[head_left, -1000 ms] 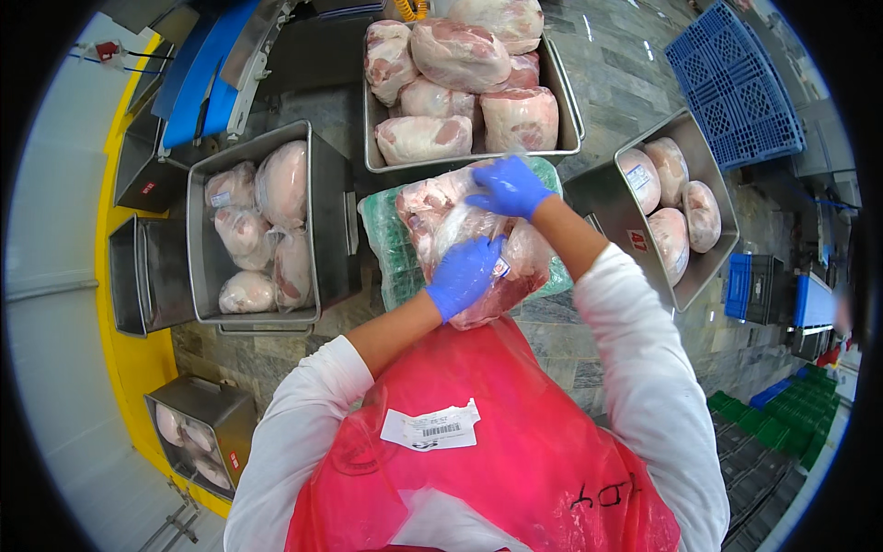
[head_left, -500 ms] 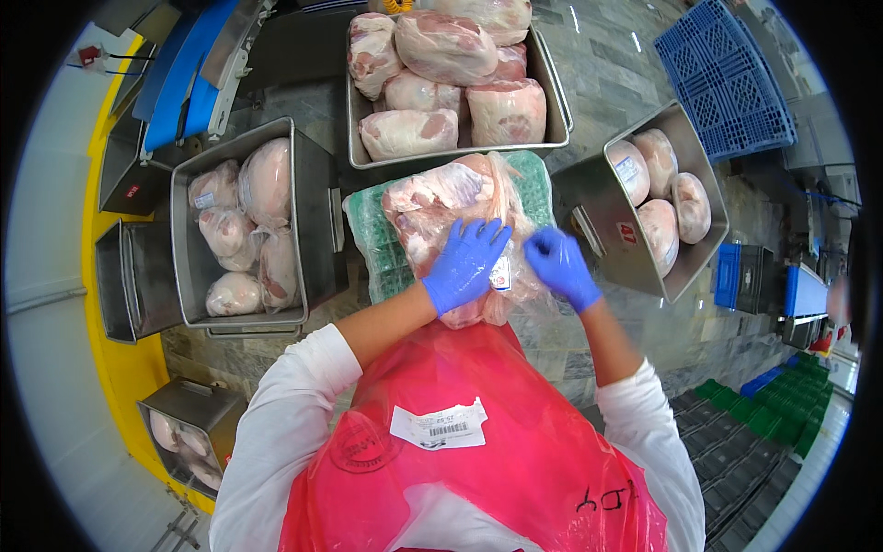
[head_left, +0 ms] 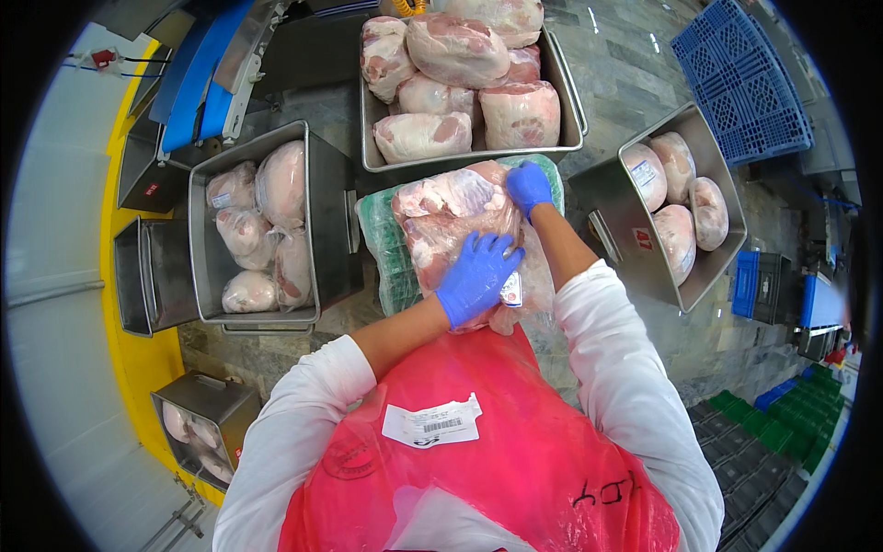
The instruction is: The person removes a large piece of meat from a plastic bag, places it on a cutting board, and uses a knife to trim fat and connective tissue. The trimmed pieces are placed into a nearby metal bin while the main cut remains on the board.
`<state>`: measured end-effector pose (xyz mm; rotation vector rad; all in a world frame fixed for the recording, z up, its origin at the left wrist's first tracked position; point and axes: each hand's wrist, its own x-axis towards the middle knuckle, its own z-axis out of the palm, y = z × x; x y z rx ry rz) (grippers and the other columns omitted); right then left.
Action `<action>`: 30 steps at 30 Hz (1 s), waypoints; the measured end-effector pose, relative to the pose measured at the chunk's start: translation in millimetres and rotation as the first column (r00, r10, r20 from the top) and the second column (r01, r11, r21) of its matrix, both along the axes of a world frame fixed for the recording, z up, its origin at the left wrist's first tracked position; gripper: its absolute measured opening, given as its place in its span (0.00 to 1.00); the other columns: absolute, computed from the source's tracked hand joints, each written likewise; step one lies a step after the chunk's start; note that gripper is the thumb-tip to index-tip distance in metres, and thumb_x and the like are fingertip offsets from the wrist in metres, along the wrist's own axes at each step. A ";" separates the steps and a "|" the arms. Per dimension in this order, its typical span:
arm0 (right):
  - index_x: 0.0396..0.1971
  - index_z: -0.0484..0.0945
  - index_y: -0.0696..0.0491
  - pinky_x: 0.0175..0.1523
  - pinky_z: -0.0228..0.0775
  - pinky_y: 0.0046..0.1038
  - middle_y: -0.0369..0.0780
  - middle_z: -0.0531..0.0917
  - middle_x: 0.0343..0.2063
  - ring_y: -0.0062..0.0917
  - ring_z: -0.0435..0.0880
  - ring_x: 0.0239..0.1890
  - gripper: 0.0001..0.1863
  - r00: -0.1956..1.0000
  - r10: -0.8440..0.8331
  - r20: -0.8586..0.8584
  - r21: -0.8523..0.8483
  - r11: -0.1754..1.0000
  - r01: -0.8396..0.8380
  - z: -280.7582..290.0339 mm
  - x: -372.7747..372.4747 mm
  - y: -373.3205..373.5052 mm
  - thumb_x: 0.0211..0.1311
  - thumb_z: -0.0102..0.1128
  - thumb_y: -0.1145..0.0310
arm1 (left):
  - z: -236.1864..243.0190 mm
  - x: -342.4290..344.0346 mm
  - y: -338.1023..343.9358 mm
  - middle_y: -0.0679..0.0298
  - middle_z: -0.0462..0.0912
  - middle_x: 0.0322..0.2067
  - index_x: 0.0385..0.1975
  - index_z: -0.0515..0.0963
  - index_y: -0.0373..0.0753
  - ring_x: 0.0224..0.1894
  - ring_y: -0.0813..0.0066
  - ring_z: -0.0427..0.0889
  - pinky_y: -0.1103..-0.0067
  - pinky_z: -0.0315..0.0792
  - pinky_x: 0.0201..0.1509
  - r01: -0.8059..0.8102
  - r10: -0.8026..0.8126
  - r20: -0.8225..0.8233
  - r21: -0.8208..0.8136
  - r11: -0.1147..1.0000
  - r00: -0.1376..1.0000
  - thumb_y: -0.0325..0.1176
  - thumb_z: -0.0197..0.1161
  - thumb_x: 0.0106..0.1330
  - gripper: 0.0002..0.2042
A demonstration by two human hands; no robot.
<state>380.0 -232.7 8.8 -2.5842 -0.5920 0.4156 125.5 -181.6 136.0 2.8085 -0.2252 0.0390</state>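
A large piece of raw meat in clear plastic (head_left: pixel 437 216) lies in front of me on a green crate (head_left: pixel 384 248) wrapped in clear film. My left hand (head_left: pixel 480 279), in a blue glove, presses on the near right part of the meat with its fingers apart. Beside those fingers a white label (head_left: pixel 511 290) shows on the plastic. At the far right corner of the meat, my gloved right hand (head_left: pixel 529 189) is closed on the loose plastic bag (head_left: pixel 533 267); its fingertips are partly hidden.
Just beyond the crate stands a metal tub (head_left: pixel 474 158) heaped with wrapped meat. Metal bins of bagged meat stand at the left (head_left: pixel 317 230) and right (head_left: pixel 635 212). A blue pallet (head_left: pixel 740 83) leans at the far right, and a blue conveyor (head_left: pixel 198 101) runs at the far left.
My right hand has moved away from me, from the near right side of the meat to its far right corner. My left hand stays on the meat. The whole view has shifted slightly.
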 end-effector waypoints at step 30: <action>0.59 0.79 0.51 0.62 0.72 0.46 0.49 0.81 0.49 0.46 0.80 0.57 0.29 0.778 0.573 0.258 0.125 0.778 -0.615 163.6 -103.0 -93.1 0.56 0.69 0.60 | -24.8 -17.9 9.3 0.57 0.77 0.60 0.54 0.82 0.48 0.63 0.55 0.73 0.54 0.63 0.68 0.099 -0.090 0.186 -0.041 0.994 0.978 0.38 0.62 0.64 0.18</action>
